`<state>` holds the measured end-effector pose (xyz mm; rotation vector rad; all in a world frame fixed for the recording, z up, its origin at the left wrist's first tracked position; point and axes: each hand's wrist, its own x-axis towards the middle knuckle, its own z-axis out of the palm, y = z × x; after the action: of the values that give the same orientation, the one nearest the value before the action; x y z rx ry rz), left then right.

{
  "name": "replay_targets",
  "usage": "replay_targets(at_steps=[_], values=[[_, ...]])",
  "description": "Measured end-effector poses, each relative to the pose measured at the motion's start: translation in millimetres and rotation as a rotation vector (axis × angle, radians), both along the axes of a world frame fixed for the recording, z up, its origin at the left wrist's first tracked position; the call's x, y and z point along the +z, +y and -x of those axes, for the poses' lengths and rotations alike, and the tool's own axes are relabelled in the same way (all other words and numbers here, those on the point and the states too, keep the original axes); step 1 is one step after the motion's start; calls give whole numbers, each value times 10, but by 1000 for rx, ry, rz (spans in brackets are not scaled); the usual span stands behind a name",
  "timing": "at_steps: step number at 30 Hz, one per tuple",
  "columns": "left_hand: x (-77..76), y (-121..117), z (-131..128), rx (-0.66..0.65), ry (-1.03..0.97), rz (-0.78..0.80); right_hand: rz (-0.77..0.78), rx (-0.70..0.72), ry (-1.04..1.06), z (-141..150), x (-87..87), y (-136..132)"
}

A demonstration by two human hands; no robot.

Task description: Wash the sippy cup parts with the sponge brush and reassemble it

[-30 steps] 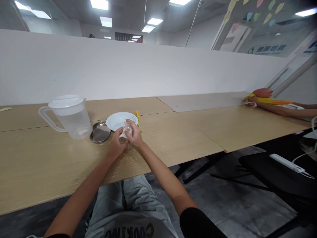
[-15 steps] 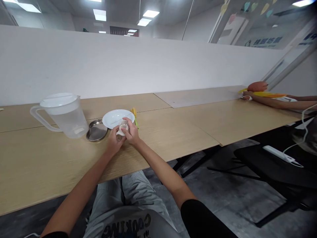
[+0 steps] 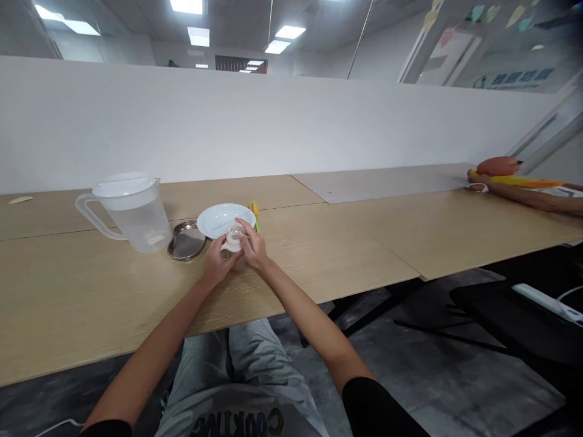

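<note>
1. A small clear container (image 3: 234, 234) with a white piece at its lower edge is held upright in the air between the person's two hands, just over the near rim of a white plate (image 3: 218, 217).
2. The left hand (image 3: 216, 264) cups the container from the lower left, and its fingers (image 3: 226, 255) close around the white piece.
3. The right hand (image 3: 253, 246) holds it from the right, with the fingers (image 3: 245, 228) curled over the top. The fingers of both hands are clamped on the container.
4. Just beyond the right hand, at the plate's right edge, lies a yellow-and-green object (image 3: 254, 213).
5. Left of the plate sits a shallow stainless steel tray (image 3: 186, 241). Further left stands a clear plastic pitcher (image 3: 134, 217) with a white lid, holding water.
6. All of these rest on a light wood-grain counter (image 3: 91, 291). A tall white partition (image 3: 228, 127) runs along its far side.
7. At the far right, a co-worker's hand (image 3: 477, 180) rests on the counter beside a yellow item (image 3: 519, 182) and an orange-red object (image 3: 497, 165).
8. Below the counter are grey floor (image 3: 410, 370) and a white power strip (image 3: 542, 301). Overhead are ceiling lights (image 3: 277, 30).
</note>
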<state>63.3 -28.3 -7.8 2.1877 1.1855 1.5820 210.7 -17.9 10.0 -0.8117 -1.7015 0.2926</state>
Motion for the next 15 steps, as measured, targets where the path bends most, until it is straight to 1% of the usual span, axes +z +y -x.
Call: replay_targets(at_steps=[4,6,10,15], values=[[27,-9,-5,2,10,-6,20,-24,135,-30,6,11],[38,-11,-8,2,9,7,28,-5,155,-20,15,5],[47,-12,-4,6,-22,52,16,27,58,22,21,-12],[39,-10,11,22,-10,66,9,-89,-30,54,0,-17]])
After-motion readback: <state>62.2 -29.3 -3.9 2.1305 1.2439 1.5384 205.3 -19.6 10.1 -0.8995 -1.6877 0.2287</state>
